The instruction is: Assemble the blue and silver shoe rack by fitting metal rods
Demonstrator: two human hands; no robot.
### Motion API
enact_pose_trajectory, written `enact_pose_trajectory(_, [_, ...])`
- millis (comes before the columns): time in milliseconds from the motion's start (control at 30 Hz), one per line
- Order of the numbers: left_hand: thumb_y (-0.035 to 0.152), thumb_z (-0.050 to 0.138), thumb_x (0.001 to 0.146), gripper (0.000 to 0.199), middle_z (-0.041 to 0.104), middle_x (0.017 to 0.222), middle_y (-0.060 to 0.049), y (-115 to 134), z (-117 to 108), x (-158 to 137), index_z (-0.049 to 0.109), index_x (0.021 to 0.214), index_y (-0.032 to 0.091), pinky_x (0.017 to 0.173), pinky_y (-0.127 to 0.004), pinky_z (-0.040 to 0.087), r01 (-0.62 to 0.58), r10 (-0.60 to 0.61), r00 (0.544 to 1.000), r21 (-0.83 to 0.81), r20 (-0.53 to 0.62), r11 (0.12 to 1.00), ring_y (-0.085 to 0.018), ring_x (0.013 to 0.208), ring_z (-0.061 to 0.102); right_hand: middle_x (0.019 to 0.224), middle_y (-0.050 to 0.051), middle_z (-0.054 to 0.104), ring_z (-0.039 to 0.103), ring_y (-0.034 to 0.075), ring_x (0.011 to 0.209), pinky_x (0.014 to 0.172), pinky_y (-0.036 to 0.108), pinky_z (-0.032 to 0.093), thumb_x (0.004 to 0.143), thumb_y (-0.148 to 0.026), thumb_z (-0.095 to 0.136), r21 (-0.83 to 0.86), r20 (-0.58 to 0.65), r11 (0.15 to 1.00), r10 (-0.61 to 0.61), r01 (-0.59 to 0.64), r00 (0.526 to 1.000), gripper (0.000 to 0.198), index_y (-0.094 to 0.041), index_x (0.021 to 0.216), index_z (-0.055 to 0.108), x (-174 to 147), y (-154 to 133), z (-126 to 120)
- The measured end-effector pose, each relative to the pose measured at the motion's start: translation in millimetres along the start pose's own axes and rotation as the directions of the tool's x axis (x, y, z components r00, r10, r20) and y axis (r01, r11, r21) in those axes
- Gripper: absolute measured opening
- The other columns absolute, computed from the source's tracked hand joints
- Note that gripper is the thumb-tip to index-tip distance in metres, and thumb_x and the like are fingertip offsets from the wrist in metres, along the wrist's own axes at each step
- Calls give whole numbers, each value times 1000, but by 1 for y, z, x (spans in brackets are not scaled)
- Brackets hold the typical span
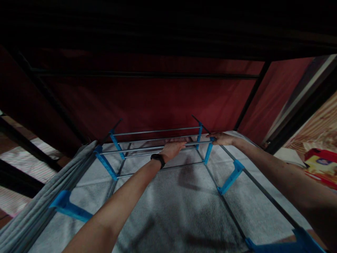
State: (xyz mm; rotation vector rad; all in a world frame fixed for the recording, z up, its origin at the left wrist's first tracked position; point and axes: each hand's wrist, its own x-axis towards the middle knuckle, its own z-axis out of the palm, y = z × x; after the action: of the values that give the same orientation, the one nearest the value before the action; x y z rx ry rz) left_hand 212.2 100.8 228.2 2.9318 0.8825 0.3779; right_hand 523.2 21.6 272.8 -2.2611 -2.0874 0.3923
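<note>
A rack frame of thin grey metal rods and blue plastic connectors lies on a grey-white cloth [168, 200]. My left hand [172, 149], with a black band [158, 160] at the wrist, is closed over a cross rod [142, 149] near the middle of the frame. At that rod's right end, my right hand [221, 138] grips around a blue connector [209, 153]; its fingers are partly hidden. More blue connectors, such as one at the right [231, 177] and one at the left [70, 206], sit along the long side rods [268, 196].
Dark bars of a metal structure [147, 74] run across the back and sides, with red sheeting [158, 102] behind them. Grey folded fabric [60, 186] lines the left edge. A red and yellow packet [322, 165] lies at the right, by a wood-grained surface [316, 123].
</note>
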Motion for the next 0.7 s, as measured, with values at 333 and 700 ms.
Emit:
enact_pose_trajectory(333, [36, 43, 103, 36, 71, 125, -8, 2, 1, 1, 62, 132, 28, 94, -34, 51, 31, -30, 1000, 31, -4, 999, -25, 110, 69, 120, 5, 74, 70, 21, 104, 90, 26, 52, 78, -20, 62, 15, -42, 1000, 14, -14, 999, 47, -22, 124, 73, -2, -6, 3])
enact_pose_trajectory(700, [23, 43, 100, 34, 67, 129, -13, 84, 20, 68, 58, 131, 16, 99, -36, 51, -166, 166, 986, -48, -4, 985, -24, 117, 65, 109, 10, 76, 71, 22, 92, 80, 25, 51, 82, -20, 58, -63, -94, 998, 6, -12, 996, 61, -15, 142, 58, -3, -6, 8])
